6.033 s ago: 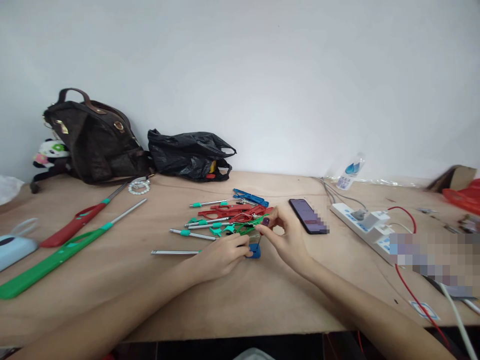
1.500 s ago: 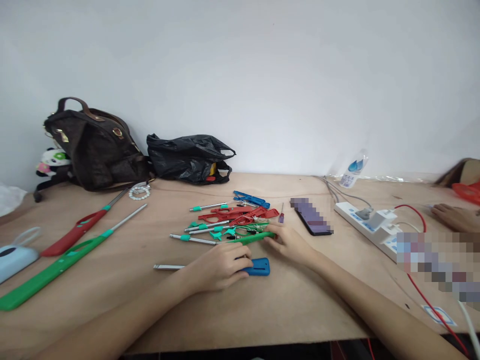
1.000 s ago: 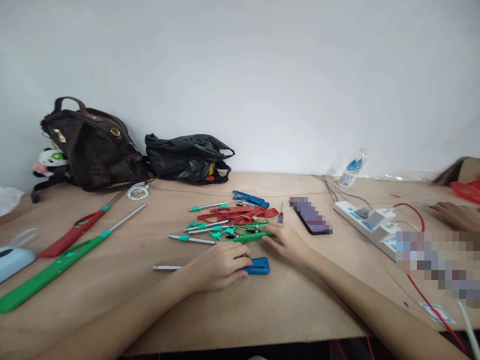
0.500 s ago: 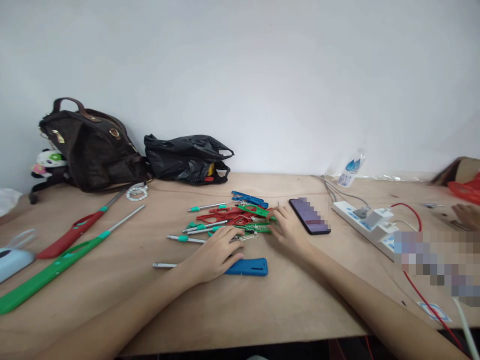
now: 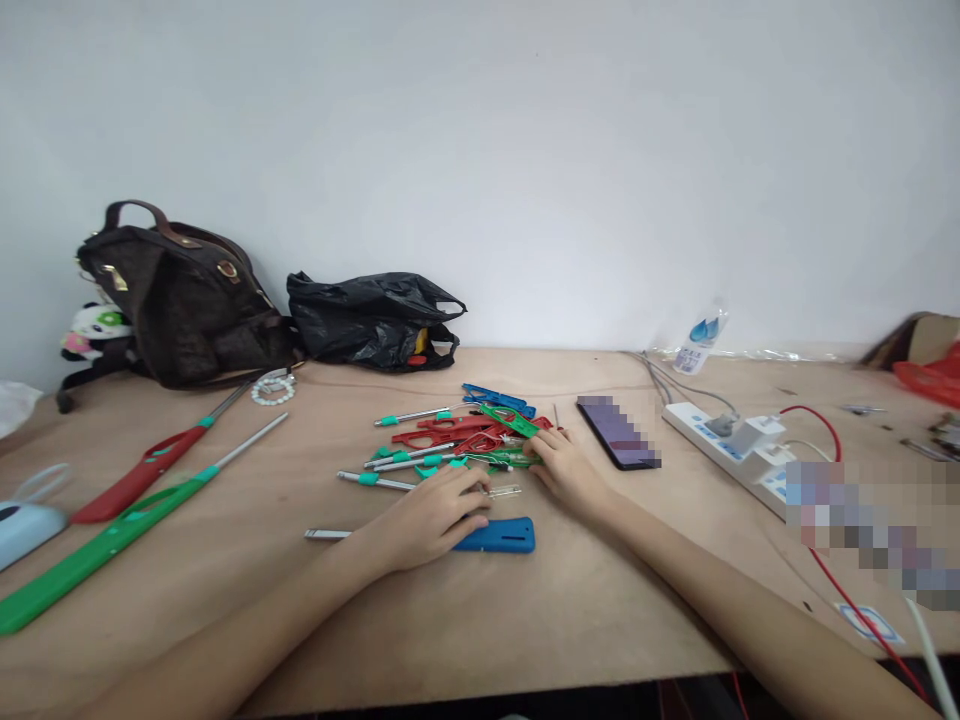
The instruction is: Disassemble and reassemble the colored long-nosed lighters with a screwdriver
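Note:
A pile of lighter parts, with red shells [image 5: 442,430], green shells [image 5: 508,420], a blue shell [image 5: 499,401] and metal rods [image 5: 411,457], lies mid-table. My left hand [image 5: 442,510] rests at the pile's near side, over the blue lighter [image 5: 504,535]; its fingers curl at a small clear part [image 5: 505,491], and whether they grip it is hidden. My right hand [image 5: 566,472] is at the pile's right edge, fingers bent over the ends of the green pieces; what it holds, if anything, cannot be made out.
A phone [image 5: 619,432] and a white power strip [image 5: 712,440] with cables lie right. On the left are a red lighter [image 5: 142,470], a green lighter [image 5: 112,535] and a bracelet [image 5: 273,388]. A backpack [image 5: 187,300], black bag [image 5: 367,315] and bottle [image 5: 701,340] stand by the wall.
My right hand has shifted slightly down, showing more of the green shell. The clear part by my left fingers now lies lower. Another person's hand at the right edge has gone from view.

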Available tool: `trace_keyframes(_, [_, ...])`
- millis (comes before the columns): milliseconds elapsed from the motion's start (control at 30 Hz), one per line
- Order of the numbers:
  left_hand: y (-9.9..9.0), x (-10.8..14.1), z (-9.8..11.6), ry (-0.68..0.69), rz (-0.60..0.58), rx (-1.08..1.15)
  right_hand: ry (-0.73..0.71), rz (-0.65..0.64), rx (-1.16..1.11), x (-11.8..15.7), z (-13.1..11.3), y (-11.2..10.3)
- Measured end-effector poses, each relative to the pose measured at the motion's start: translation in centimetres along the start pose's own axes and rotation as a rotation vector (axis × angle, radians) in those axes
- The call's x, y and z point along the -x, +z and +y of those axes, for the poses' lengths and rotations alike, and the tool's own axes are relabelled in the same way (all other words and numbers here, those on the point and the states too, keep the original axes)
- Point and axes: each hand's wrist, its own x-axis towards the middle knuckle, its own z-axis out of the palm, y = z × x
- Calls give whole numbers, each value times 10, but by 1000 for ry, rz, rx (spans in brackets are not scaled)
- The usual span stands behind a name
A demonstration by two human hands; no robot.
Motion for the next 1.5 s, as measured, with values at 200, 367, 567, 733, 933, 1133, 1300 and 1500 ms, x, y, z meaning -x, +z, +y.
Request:
trace_keyframes(200, [0,-1,-1,-10,15,-13,-2,-4,14,0,1,5])
trace_keyframes(367, [1,0,-1,-25,21,1,48,44,-40,-1,1,9])
trace_keyframes(567, [0,-1,0,-25,11,14,51,153,-128,-6,0,9])
trace_keyframes(733, [0,-1,0,-25,12,16,-39,123,1,-8,-7,3])
trace_keyframes(933, [1,-1,-1,-30,16,-1,-129,53,117,-4,-10,2])
trace_keyframes(1133, [0,-1,0,-47,40,-1,-115,60,185,-4,-5,10])
trace_keyframes(1300, [1,-1,-1,-37,56,3,-49,61,122,-5,-3,13])
trace_keyframes(1500, [0,-1,-1,-49,26,-6,97,119,13,-6,-2,7])
